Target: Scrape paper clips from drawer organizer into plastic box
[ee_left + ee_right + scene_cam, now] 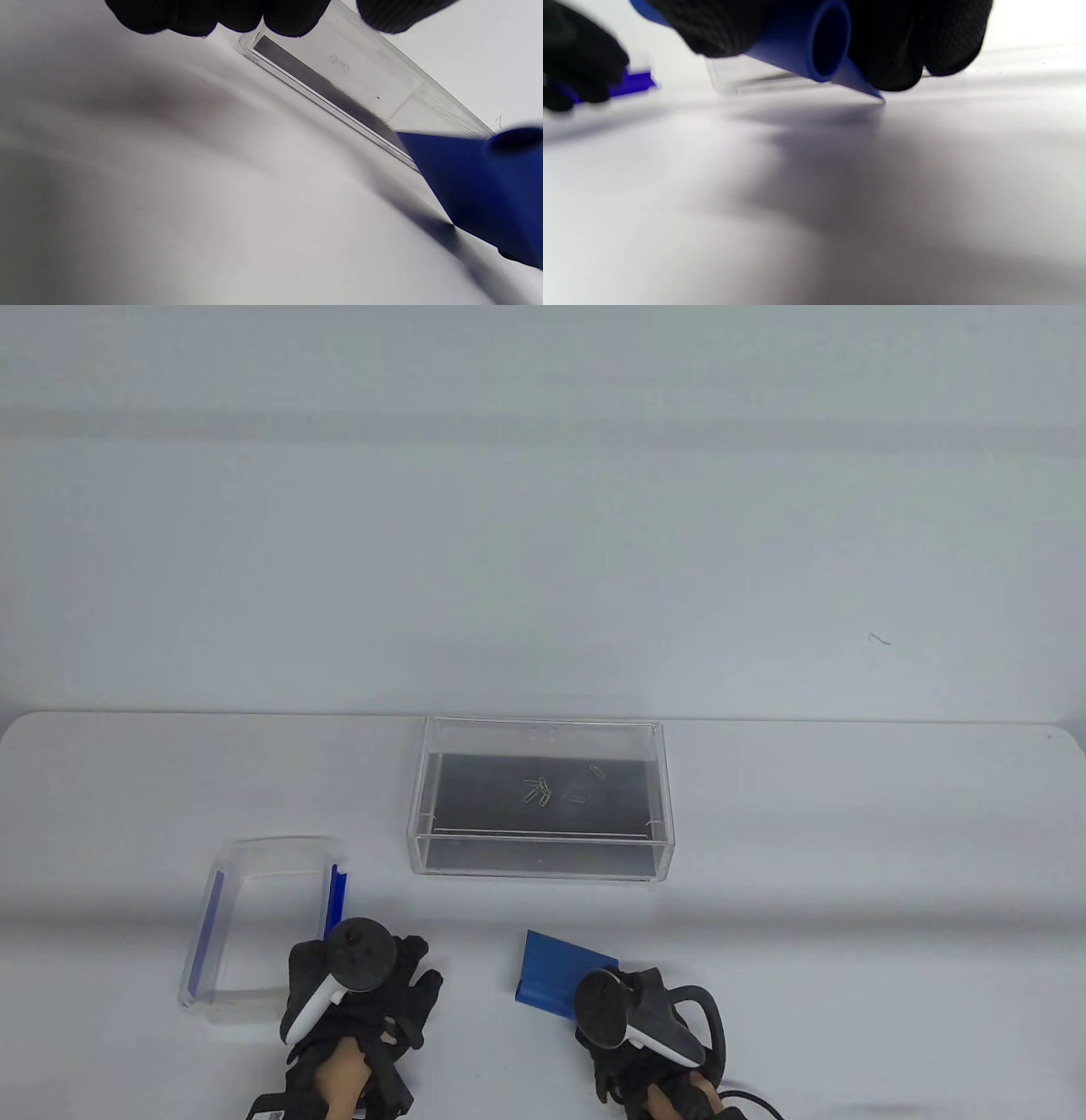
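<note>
A clear drawer organizer (543, 848) with a dark floor stands at mid table and holds several paper clips (541, 791). A clear plastic box (254, 933) with blue side latches stands at the front left. My left hand (399, 976) lies with fingers spread on the table just right of the box, holding nothing. My right hand (628, 993) grips the tube handle of a blue scraper (560, 971). In the right wrist view my fingers (903, 51) wrap the scraper (814, 42), its blade edge down at the table. The left wrist view shows the organizer (339, 84) and scraper (488, 190).
The white table's far edge runs just behind the organizer. A small dark speck (880, 639) shows on the backdrop at the right. In the right wrist view the organizer (746, 78) and a blue latch (636, 82) of the box lie beyond the scraper.
</note>
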